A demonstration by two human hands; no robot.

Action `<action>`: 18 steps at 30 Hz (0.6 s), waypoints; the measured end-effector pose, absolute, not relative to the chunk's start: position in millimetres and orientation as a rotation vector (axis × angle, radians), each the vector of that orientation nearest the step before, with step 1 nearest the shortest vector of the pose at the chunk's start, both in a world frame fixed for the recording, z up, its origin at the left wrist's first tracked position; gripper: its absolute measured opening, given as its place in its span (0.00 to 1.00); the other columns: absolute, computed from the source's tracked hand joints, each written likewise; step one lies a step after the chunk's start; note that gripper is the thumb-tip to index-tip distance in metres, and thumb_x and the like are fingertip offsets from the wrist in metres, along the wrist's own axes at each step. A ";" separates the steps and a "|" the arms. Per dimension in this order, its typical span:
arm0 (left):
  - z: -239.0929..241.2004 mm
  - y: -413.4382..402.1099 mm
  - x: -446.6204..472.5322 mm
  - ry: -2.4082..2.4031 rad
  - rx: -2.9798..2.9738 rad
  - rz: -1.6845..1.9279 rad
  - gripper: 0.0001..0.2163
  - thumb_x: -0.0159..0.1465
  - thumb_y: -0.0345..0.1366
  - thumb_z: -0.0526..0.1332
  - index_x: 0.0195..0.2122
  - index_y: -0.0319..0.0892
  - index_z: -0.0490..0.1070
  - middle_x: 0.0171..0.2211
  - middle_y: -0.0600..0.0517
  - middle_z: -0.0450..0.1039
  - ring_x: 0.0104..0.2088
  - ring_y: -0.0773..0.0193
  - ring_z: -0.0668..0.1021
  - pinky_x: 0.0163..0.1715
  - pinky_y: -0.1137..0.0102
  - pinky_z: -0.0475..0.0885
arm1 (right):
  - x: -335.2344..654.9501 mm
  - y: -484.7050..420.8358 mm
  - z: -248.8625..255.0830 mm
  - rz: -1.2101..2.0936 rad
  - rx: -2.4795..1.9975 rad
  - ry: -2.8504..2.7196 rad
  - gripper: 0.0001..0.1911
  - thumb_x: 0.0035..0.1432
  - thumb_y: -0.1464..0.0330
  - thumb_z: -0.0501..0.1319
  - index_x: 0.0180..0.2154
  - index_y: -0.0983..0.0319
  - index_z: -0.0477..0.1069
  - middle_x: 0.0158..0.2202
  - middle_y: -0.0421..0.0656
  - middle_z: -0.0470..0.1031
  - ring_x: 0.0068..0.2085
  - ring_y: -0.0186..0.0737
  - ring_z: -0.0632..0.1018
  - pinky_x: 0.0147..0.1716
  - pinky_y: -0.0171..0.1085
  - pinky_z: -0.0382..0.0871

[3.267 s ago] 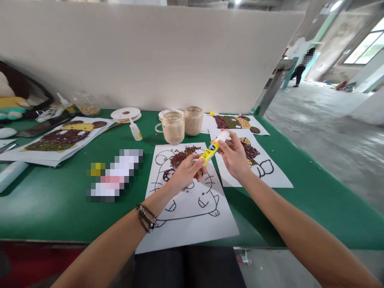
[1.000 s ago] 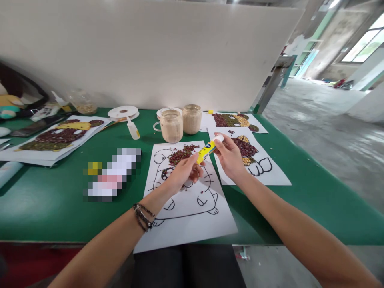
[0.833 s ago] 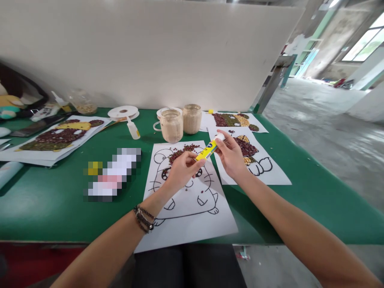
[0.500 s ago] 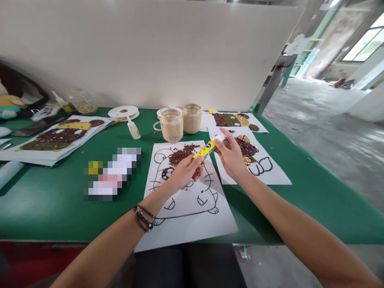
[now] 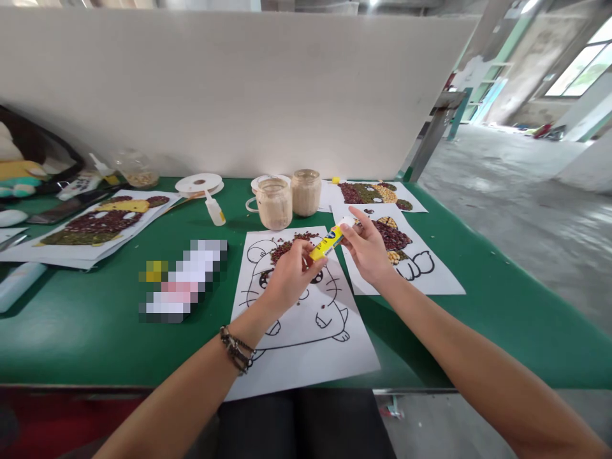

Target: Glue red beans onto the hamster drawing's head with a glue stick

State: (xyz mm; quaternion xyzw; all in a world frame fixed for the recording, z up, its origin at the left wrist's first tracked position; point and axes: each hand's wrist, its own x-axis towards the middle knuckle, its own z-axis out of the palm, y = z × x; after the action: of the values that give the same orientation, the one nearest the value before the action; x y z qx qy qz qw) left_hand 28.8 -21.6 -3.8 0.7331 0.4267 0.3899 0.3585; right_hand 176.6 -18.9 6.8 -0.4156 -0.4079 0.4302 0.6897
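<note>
A yellow glue stick (image 5: 327, 243) with a white end is held slantwise between both hands, above a sheet of paper (image 5: 306, 363). My left hand (image 5: 292, 271) pinches its lower yellow end. At the upper white end, the thumb and fingers of my right hand (image 5: 367, 245) are closed on it, with one finger sticking up. The sheet bears a black outline drawing of a round animal. Red and green beans (image 5: 287, 247) lie across the top of its head, partly hidden by my left hand.
Two jars (image 5: 274, 204) stand behind the paper, by white spools (image 5: 199, 183). A small glue bottle (image 5: 215, 209) is left of them. Bean pictures lie at left (image 5: 95, 223) and right (image 5: 394, 236) on the green table (image 5: 95, 350). A blurred-out packet (image 5: 191, 277) lies left of the paper.
My left hand has turned and shifted its grip on the glue stick's lower end, now covering more of the beans. My right hand stays nearly in place.
</note>
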 end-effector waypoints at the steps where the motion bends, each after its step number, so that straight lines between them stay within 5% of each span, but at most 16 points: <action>1: -3.7 -21.5 28.6 1.126 1.939 0.998 0.11 0.53 0.41 0.58 0.32 0.42 0.59 0.24 0.54 0.66 0.23 0.69 0.67 0.22 0.74 0.60 | 176.6 -19.0 7.0 0.965 -0.932 -0.908 0.25 0.39 0.66 0.64 0.44 0.54 0.64 0.17 0.30 0.52 0.26 0.29 0.70 0.32 0.33 0.66; 4: -0.9 -21.2 27.6 1.076 1.910 0.893 0.09 0.56 0.42 0.54 0.26 0.41 0.59 0.19 0.55 0.64 0.18 0.71 0.65 0.19 0.75 0.57 | 176.9 -19.9 9.1 0.972 -0.937 -0.922 0.26 0.39 0.65 0.64 0.44 0.54 0.64 0.17 0.30 0.53 0.28 0.30 0.71 0.32 0.34 0.66; 9: 2.5 -19.9 27.9 0.694 1.407 0.603 0.21 0.60 0.50 0.37 0.21 0.41 0.55 0.12 0.58 0.57 0.10 0.75 0.58 0.14 0.76 0.56 | 177.8 -21.9 14.2 0.995 -0.917 -0.970 0.27 0.41 0.64 0.63 0.47 0.53 0.63 0.19 0.32 0.61 0.33 0.33 0.73 0.34 0.35 0.67; 15: -2.9 -21.1 31.5 0.914 1.593 0.898 0.13 0.54 0.45 0.56 0.26 0.42 0.55 0.14 0.61 0.58 0.11 0.75 0.61 0.12 0.77 0.58 | 175.9 -23.2 13.4 1.034 -0.904 -0.945 0.28 0.40 0.65 0.64 0.47 0.54 0.63 0.17 0.31 0.59 0.31 0.32 0.73 0.33 0.34 0.68; 18: -1.1 -21.4 30.1 0.868 1.498 0.813 0.15 0.57 0.47 0.52 0.21 0.42 0.53 0.10 0.62 0.53 0.09 0.76 0.57 0.12 0.77 0.57 | 176.6 -23.0 13.7 1.041 -0.917 -0.935 0.27 0.40 0.65 0.64 0.46 0.54 0.64 0.17 0.30 0.59 0.31 0.32 0.73 0.33 0.34 0.68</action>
State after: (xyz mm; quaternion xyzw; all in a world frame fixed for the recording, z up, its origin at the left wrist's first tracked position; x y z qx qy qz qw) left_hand 30.1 -21.4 -1.1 0.6398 0.3708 0.3473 0.5766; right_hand 176.6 -23.0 13.7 -0.4067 -0.4151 0.4618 0.6701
